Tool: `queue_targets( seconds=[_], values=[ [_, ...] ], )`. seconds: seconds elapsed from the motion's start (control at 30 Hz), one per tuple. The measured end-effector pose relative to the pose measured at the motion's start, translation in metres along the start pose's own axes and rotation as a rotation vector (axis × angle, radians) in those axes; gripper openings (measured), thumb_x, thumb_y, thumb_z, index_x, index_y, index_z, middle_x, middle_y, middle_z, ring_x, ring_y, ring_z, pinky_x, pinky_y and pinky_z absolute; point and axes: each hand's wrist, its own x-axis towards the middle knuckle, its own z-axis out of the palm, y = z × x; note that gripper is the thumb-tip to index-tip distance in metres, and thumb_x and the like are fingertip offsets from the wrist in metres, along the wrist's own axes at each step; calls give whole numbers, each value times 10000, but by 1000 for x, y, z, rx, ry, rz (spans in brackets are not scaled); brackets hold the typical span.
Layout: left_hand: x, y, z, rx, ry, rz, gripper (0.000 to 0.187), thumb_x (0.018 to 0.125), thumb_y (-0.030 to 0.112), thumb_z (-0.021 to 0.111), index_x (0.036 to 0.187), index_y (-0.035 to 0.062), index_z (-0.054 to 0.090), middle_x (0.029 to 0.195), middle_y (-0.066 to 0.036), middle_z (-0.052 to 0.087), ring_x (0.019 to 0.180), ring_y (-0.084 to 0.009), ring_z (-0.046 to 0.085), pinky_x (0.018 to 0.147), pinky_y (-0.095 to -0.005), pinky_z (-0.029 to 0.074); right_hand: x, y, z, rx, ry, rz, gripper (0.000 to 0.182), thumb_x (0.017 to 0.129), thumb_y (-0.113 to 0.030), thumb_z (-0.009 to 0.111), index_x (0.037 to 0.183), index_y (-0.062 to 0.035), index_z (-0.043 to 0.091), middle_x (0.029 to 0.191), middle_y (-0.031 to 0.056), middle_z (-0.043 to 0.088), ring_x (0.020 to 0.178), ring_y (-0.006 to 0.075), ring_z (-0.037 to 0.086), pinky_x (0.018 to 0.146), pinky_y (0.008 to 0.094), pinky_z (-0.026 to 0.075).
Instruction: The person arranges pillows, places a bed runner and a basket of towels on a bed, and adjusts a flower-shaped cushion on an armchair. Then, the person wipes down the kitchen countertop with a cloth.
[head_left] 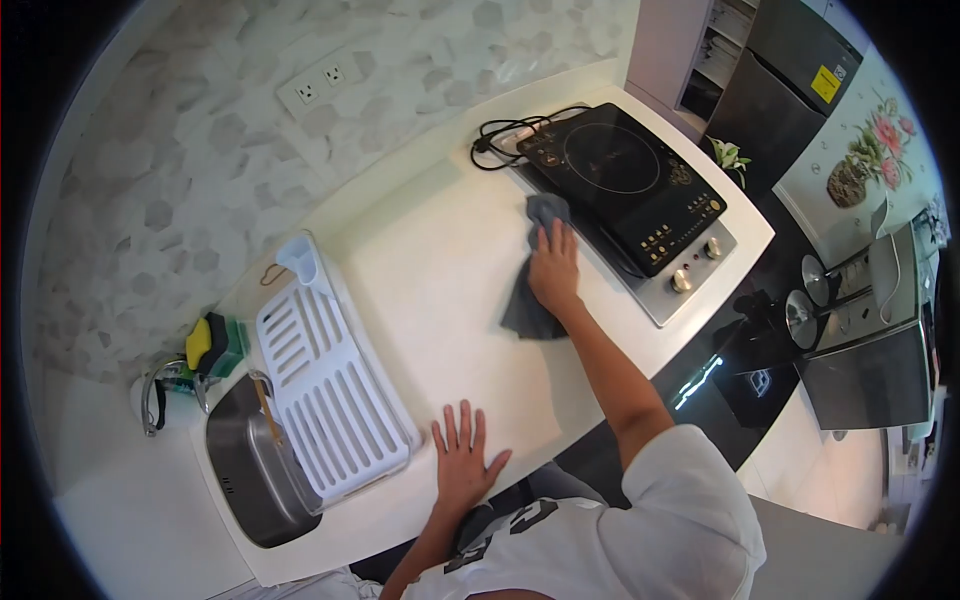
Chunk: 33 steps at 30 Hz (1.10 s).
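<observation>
A dark grey cloth lies bunched and spread on the white countertop, close to the left edge of the cooktop. On top of it rests my right hand, fingers together and pressing the fabric against the surface. Part of the cloth is hidden under the palm. Near the front edge, my left hand lies flat with fingers spread, holding nothing. Just right of the cloth, a black induction cooker sits over a steel hob with two knobs.
To the left, a white dish rack stands beside a steel sink. A faucet and sponges are behind the sink. A black power cord coils behind the cooker. A dark refrigerator stands beyond the counter.
</observation>
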Motion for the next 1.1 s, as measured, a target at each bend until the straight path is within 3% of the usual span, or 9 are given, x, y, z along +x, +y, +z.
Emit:
queue_targets(
  seconds=[0.27, 0.4, 0.57, 0.63, 0.73, 0.77, 0.97, 1.03, 1.1],
  values=[
    [-12, -4, 13, 32, 56, -31, 732, 843, 431, 462, 1305, -83, 223, 1400, -231, 149, 1306, -387, 89, 1036, -513, 74, -136, 50, -115, -178, -41, 9, 390, 783, -87, 434, 1103, 135, 465, 1261, 287, 368, 1228, 404, 279, 1025, 482, 199],
    [-43, -11, 17, 15, 164, -35, 689, 861, 377, 447, 1289, -116, 227, 1379, -268, 169, 1303, -388, 109, 1045, -482, 108, -151, 37, -125, 6, -32, -3, 318, 813, -113, 455, 1035, 115, 461, 1333, 263, 279, 1241, 412, 253, 1027, 490, 182],
    [-125, -29, 16, 6, 199, -66, 651, 864, 344, 452, 1297, -91, 235, 1382, -244, 188, 1296, -382, 144, 1044, -473, 133, -181, -80, -134, 211, -214, -282, 665, 728, -508, 589, 1159, -13, 480, 1326, 204, 318, 1234, 369, 293, 1026, 446, 216],
    [-168, -40, 9, 12, 198, -95, 650, 856, 335, 466, 1298, -85, 239, 1381, -239, 196, 1294, -380, 153, 1045, -470, 138, -211, -127, -138, 255, -256, -368, 675, 693, -546, 604, 1168, -79, 499, 1309, 202, 339, 1214, 375, 319, 1021, 443, 230],
    [-226, -63, 4, -8, 237, -144, 662, 830, 307, 512, 1297, -78, 246, 1375, -235, 214, 1291, -376, 169, 1047, -462, 144, -264, -182, -150, 440, -284, -419, 448, 765, -388, 594, 1077, -71, 538, 1270, 157, 398, 1169, 346, 379, 994, 426, 276],
    [-245, -70, 1, 15, 239, -154, 662, 828, 306, 513, 1296, -79, 248, 1374, -236, 215, 1291, -376, 169, 1047, -460, 145, -285, -198, -149, 496, -230, -389, 248, 809, -210, 558, 999, -52, 555, 1164, 136, 496, 1112, 332, 435, 972, 414, 307],
    [-297, -100, -10, -7, 304, -131, 598, 776, 185, 575, 1262, -60, 328, 1359, -199, 274, 1263, -378, 236, 1029, -464, 194, -372, -268, -161, 910, -186, -478, 184, 773, 20, 488, 918, -51, 575, 964, 102, 595, 938, 278, 557, 865, 351, 413],
    [-301, -107, -10, -24, 343, -108, 553, 769, 165, 578, 1232, -55, 372, 1322, -198, 327, 1230, -374, 286, 1013, -463, 219, -360, -277, -181, 1261, -470, -69, 120, 839, -47, 477, 909, -49, 575, 910, 74, 600, 892, 185, 569, 833, 287, 420],
    [-296, -103, -7, -70, 493, -118, 418, 756, 115, 580, 1138, -28, 487, 1189, -178, 473, 1125, -350, 407, 954, -461, 292, -314, -257, -196, 1167, -186, 226, 183, 907, -158, 436, 900, -33, 570, 854, 51, 596, 856, 116, 553, 793, 247, 422]
  ],
)
